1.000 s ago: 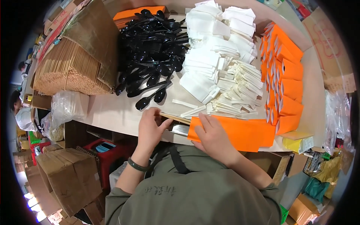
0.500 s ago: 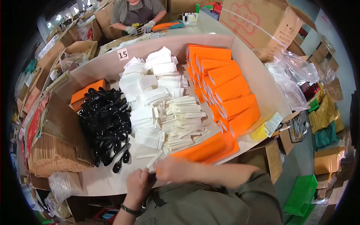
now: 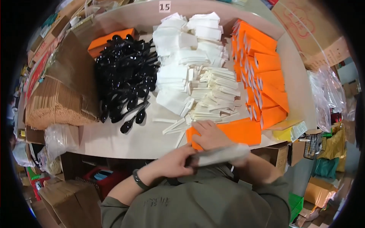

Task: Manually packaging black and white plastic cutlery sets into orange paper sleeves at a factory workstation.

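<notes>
My left hand (image 3: 178,161), with a dark band on its wrist, is closed on one end of a long, flat greyish-white packet (image 3: 220,154), which is blurred by motion. The packet slants across in front of my right forearm. My right hand (image 3: 208,135) lies over the left part of the orange paper sleeves (image 3: 243,131) at the table's near edge, fingers spread and touching them. Just beyond are thin cream-coloured sticks or packets (image 3: 216,93) and stacked white paper packets (image 3: 173,78). A heap of black plastic spoons (image 3: 125,72) lies farther left.
More orange sleeves (image 3: 272,76) overlap along the right side. An open carton of brown cardboard pieces (image 3: 57,102) stands at the left. A raised wall (image 3: 213,5) borders the table's far side. A yellow-and-white packet (image 3: 291,131) sits by the right corner.
The view has shifted, bringing the table's near edge and my body more into sight. My hands were together by the edge; now my right is on the orange sleeves and a greyish-white packet shows in my left.
</notes>
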### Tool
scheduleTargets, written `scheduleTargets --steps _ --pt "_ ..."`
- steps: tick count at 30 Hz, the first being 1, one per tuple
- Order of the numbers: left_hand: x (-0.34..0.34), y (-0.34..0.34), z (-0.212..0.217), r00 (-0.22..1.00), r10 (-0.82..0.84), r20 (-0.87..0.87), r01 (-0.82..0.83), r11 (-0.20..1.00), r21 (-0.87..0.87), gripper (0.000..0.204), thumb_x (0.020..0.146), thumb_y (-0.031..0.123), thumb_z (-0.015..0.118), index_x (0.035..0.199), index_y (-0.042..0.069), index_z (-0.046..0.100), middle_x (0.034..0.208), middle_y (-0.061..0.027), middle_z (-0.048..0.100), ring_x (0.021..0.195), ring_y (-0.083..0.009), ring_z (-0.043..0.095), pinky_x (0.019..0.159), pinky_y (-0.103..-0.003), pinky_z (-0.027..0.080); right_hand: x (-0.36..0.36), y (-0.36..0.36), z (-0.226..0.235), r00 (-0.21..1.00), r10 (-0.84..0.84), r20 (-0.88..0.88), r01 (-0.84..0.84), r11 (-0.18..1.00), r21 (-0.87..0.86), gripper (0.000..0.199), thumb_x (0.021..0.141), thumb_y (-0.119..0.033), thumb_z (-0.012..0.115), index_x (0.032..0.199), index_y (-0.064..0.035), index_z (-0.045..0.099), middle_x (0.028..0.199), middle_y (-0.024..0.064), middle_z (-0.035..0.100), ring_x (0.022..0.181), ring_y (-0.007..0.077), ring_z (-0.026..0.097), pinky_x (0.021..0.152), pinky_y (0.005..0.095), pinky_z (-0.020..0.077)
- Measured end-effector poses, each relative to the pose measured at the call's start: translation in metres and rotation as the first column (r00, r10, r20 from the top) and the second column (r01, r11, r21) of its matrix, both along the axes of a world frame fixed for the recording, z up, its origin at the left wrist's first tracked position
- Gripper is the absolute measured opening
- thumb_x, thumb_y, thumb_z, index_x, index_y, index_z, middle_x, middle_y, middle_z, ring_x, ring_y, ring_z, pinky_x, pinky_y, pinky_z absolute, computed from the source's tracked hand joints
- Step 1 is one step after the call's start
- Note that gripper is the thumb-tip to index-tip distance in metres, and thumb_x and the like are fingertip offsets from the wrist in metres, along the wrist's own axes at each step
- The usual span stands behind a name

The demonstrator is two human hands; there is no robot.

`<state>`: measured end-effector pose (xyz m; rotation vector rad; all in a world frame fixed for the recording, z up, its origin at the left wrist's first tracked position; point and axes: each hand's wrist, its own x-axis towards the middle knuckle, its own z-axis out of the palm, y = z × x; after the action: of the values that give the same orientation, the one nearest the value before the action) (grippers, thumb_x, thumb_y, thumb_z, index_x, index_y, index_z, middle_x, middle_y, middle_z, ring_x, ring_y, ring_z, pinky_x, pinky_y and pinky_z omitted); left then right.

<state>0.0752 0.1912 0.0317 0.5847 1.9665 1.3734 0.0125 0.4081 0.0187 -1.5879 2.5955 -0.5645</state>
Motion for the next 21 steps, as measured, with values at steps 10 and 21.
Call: scheduleTargets --steps 10,21 --pt "-0.026 -0.032 -0.037 0.812 0.580 -0.063 -0.566 0.757 -0.327 0.043 0.077 0.023 0.076 0.110 0.002 0.059 0.092 -0.0151 0.063 0.085 -0.0224 0.063 0.075 -0.032 0.050 0.028 -0.031 -0.003 0.817 -0.540 0.200 0.513 0.840 0.175 0.038 0.093 -0.039 0.062 0.081 -0.0036 0.062 0.067 0.0168 0.064 0.064 0.0363 0.064 0.055 0.0472 0.0492" --pt "0.046 -0.086 -0.028 0.798 0.287 -0.530 -0.538 0.736 -0.411 0.058 0.067 0.011 0.080 0.121 0.006 0.058 0.098 -0.0136 0.064 0.092 -0.0353 0.064 0.079 -0.040 0.053 0.017 -0.040 -0.007 0.707 -0.608 0.361 0.573 0.792 0.210 0.022 0.083 -0.023 0.062 0.079 -0.0022 0.063 0.069 0.0170 0.065 0.067 0.0363 0.067 0.060 0.0475 0.0520"
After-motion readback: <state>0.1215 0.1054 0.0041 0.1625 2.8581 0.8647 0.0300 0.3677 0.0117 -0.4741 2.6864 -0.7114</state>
